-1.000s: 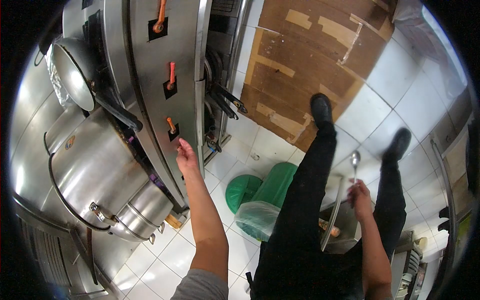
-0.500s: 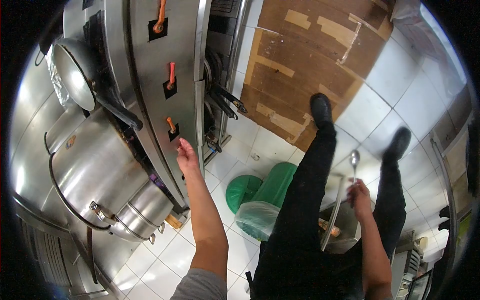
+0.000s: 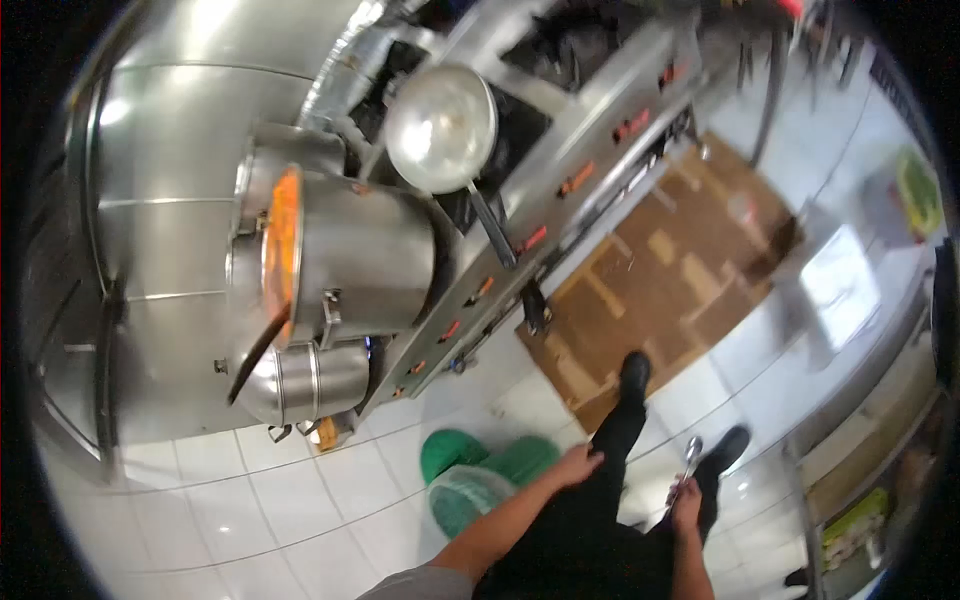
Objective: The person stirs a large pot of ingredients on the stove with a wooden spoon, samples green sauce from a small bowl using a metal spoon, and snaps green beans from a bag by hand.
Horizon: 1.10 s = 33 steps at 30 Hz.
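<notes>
A metal spoon point(image 3: 694, 449) is gripped in my right hand point(image 3: 686, 502), its bowl pointing away from me over the white floor tiles near my right shoe. My left hand point(image 3: 578, 466) hangs in front of my dark trouser leg, its fingers loosely extended with nothing visible in them. It is nearest to the green bins below. On the stove to the left stands a big steel stockpot point(image 3: 370, 258) with orange contents and a dark handle sticking out. A frying pan point(image 3: 440, 130) with a black handle rests on a burner beyond it.
Orange-red knobs point(image 3: 533, 239) line the stove front. Green bins point(image 3: 455, 455), one with a plastic liner, stand on the floor. Taped cardboard point(image 3: 650, 285) covers the tiles ahead. A smaller steel pot point(image 3: 325, 383) sits near the stove corner. A counter point(image 3: 835, 450) runs along the right.
My left hand has moved away from the stove knobs to in front of my leg. The view has swung toward the stove top, showing the stockpot's orange contents. My right hand still holds the spoon.
</notes>
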Available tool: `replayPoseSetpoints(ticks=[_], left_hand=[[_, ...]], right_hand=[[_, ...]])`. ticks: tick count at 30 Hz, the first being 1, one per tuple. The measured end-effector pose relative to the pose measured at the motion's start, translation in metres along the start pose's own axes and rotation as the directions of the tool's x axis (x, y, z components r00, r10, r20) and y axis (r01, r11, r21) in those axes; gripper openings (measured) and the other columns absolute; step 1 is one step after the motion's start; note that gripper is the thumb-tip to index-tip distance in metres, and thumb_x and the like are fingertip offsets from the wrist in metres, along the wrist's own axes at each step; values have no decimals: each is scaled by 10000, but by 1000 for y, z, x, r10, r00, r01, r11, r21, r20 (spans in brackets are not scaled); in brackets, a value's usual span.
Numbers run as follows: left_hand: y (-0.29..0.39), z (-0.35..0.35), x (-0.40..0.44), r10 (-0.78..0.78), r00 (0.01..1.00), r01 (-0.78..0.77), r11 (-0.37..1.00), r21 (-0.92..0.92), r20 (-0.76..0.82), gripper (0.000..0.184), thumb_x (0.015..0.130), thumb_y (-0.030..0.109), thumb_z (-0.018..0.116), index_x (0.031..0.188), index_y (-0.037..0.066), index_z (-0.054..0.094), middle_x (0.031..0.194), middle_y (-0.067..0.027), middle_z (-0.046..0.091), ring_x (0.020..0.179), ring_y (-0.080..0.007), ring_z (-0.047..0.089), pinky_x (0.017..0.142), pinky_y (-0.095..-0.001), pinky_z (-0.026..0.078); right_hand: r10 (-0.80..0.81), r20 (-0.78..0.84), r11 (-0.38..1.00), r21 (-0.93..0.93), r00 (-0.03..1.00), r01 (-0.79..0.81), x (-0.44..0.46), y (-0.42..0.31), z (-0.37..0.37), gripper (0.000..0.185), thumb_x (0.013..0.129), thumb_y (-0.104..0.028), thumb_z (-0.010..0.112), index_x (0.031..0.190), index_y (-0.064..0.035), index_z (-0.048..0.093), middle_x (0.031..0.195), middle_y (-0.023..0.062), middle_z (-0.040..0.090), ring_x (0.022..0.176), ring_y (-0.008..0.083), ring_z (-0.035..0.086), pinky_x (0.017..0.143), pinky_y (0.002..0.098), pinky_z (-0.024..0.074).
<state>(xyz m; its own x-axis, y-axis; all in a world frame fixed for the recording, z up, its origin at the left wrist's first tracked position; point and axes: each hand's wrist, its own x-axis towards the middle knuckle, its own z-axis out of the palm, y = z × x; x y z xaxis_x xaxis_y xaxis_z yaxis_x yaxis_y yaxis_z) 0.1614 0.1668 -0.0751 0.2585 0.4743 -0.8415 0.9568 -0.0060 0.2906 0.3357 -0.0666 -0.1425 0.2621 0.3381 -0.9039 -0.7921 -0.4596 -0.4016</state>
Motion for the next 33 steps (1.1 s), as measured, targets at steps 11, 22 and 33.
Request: replayPoseSetpoints(ticks=[11, 22, 33], left_hand=[[69, -1, -24, 297, 941, -304, 953, -17, -161, 394, 835, 366, 612, 817, -24, 669, 796, -227, 654, 778, -367, 648, 693, -455, 496], [135, 25, -35, 319, 920, -323, 946, 18, -227, 423, 863, 393, 547, 874, -11, 675, 948, -248, 642, 934, -398, 615, 825, -464, 478], [123, -19, 41, 270, 927, -259, 963, -75, 261, 459, 830, 393, 581, 926, -48, 666, 872, -273, 644, 899, -428, 615, 774, -438, 490]], right_hand=[[-272, -64, 962, -9, 960, 272, -81, -102, -157, 245, 943, -326, 532, 1005, -89, 529, 680, 26, 509, 508, 122, 496, 412, 262, 396], [-224, -62, 974, 5, 973, 225, -103, -169, -213, 148, 913, -71, 453, 1023, -37, 546, 707, 78, 575, 537, 170, 527, 432, 291, 410], [-518, -113, 850, -175, 848, 496, -183, -284, -142, 221, 919, -88, 460, 1055, -6, 613, 824, 59, 632, 696, 138, 584, 648, 286, 491]])
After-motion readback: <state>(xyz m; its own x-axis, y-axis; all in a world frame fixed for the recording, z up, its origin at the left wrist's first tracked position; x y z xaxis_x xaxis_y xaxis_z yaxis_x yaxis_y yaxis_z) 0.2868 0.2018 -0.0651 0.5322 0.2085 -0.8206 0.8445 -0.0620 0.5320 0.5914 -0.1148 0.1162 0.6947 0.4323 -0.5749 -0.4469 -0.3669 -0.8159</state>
